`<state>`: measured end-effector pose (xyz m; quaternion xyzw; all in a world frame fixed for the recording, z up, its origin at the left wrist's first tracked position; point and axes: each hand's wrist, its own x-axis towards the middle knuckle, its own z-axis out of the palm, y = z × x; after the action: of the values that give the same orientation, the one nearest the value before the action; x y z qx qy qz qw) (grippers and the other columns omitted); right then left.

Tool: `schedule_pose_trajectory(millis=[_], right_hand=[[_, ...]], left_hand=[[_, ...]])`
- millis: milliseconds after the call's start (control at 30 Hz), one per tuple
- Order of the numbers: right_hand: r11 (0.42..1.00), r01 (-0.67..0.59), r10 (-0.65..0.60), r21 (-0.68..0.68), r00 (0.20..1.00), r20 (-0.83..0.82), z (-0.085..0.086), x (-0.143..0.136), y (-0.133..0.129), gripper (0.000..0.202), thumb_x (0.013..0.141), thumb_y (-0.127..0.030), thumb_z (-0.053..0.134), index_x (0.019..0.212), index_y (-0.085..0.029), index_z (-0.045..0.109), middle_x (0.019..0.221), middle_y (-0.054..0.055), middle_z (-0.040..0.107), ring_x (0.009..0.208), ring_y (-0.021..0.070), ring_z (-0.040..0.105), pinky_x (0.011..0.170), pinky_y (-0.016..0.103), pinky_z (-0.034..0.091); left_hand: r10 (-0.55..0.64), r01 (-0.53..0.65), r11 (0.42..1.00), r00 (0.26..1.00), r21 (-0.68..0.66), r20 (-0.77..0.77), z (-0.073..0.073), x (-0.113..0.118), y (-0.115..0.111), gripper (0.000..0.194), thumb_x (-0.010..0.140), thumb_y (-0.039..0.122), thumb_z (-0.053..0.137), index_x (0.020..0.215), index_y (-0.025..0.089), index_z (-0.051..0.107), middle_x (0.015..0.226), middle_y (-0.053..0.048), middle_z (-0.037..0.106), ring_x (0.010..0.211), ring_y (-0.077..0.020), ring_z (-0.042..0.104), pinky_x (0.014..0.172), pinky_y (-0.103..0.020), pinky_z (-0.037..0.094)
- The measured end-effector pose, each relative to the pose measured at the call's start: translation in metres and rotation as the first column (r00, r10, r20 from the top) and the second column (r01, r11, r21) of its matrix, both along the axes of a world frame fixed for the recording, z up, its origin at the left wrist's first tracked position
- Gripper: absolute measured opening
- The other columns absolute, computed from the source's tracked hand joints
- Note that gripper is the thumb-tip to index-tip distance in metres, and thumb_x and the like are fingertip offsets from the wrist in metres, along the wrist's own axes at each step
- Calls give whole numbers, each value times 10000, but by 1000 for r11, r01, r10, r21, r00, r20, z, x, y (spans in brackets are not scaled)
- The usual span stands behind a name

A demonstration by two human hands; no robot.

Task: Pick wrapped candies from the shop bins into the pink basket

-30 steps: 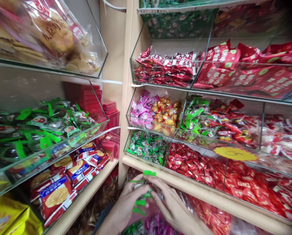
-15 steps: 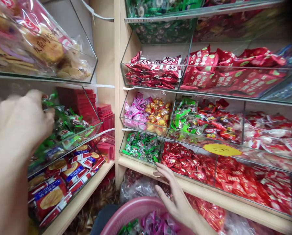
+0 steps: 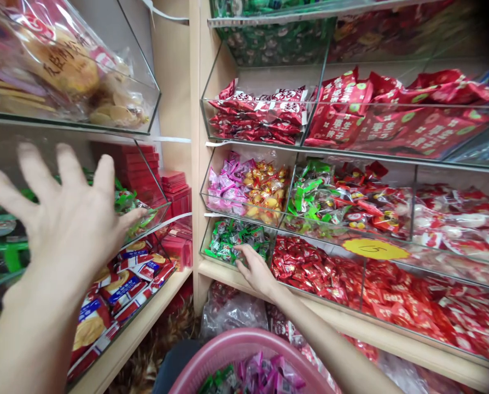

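Note:
My left hand [image 3: 74, 205] is raised at the left with its fingers spread wide, and nothing is in it. Behind it, partly covered, is a bin of green-wrapped sweets [image 3: 129, 200]. My right hand [image 3: 255, 268] is at the front rim of the lowest clear bin by the corner, thumb and forefinger apart. Its fingertips are over small green-wrapped candies [image 3: 232, 238]; whether they touch any is unclear. Below it stands a pink plastic basket [image 3: 187, 364] holding purple-wrapped candies [image 3: 265, 372] and a few green-wrapped ones [image 3: 223, 380].
Red-wrapped candies [image 3: 310, 268] fill the bins right of my right hand. A yellow price tag [image 3: 376, 249] is on the bin front above. Biscuit packs [image 3: 125, 287] lie in the lower left bin. A wooden post [image 3: 195, 164] divides the shelves. Plastic bags [image 3: 234, 312] are underneath.
My left hand has moved right and spread its fingers. My right hand has shifted left and up, from the shelf edge to the bin of green-wrapped candies.

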<state>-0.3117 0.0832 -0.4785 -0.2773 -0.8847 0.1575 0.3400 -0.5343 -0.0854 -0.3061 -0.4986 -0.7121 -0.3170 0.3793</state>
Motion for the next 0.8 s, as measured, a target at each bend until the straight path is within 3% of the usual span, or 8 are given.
schedule_pose_trajectory(millis=[100, 200, 367, 467, 567, 700, 800], right_hand=[[996, 78, -83, 33, 979, 187, -1, -28, 29, 333, 825, -140, 466, 1153, -194, 457, 1137, 70, 521, 1066, 168, 475, 922, 308, 379], [994, 110, -111, 19, 958, 263, -3, -50, 47, 348, 796, -158, 530, 1140, -187, 481, 1138, 82, 544, 1051, 190, 492, 878, 308, 395], [982, 190, -178, 1, 915, 361, -4, -66, 57, 310, 740, -219, 633, 1035, -188, 543, 1021, 94, 602, 1017, 248, 500, 806, 340, 407], [979, 204, -189, -2, 909, 373, -6, -65, 58, 354, 735, -254, 644, 1066, -201, 531, 1049, 87, 582, 1030, 235, 484, 833, 335, 382], [979, 201, -185, -13, 924, 335, -7, -61, 59, 441, 714, -267, 652, 1125, -188, 515, 1096, 103, 533, 1037, 239, 465, 851, 341, 365], [979, 197, -180, -59, 960, 214, -7, -54, 58, 347, 698, -225, 643, 1036, -185, 577, 1038, 95, 523, 1000, 241, 461, 841, 347, 356], [975, 176, -166, -132, 983, 83, -6, -49, 56, 262, 688, -234, 656, 942, -204, 596, 942, 48, 541, 907, 204, 488, 800, 319, 368]], left_hand=[[51, -50, 998, 998, 30, -33, -1, 13, 1, 600, 823, 516, 446, 1232, 77, 433, 1451, -184, 187, 1314, -416, 28, 986, -619, -38], [44, -40, 997, 997, 64, -57, -4, 20, 1, 554, 850, 459, 433, 1262, 90, 403, 1465, -174, 145, 1327, -378, -1, 999, -603, -42], [-99, 106, 994, 984, 40, -145, -22, 36, 9, 492, 805, 389, 531, 1230, 150, 468, 1463, -144, 185, 1338, -344, 63, 1036, -551, 20], [-274, 279, 960, 946, 3, -173, -49, 46, 22, 373, 799, 324, 537, 1142, 177, 547, 1418, -130, 305, 1331, -319, 150, 1047, -516, 101], [-444, 438, 895, 893, -78, -80, -85, 51, 38, 287, 810, 265, 507, 1076, 192, 587, 1368, -114, 394, 1308, -300, 223, 1035, -501, 170], [-499, 514, 843, 857, -158, 128, -135, 50, 59, 251, 835, 266, 455, 1023, 205, 609, 1265, -101, 499, 1209, -272, 359, 965, -470, 305], [-498, 571, 800, 804, -185, 325, -164, 47, 72, 243, 835, 288, 447, 983, 217, 626, 1199, -87, 544, 1137, -251, 425, 944, -460, 337]])
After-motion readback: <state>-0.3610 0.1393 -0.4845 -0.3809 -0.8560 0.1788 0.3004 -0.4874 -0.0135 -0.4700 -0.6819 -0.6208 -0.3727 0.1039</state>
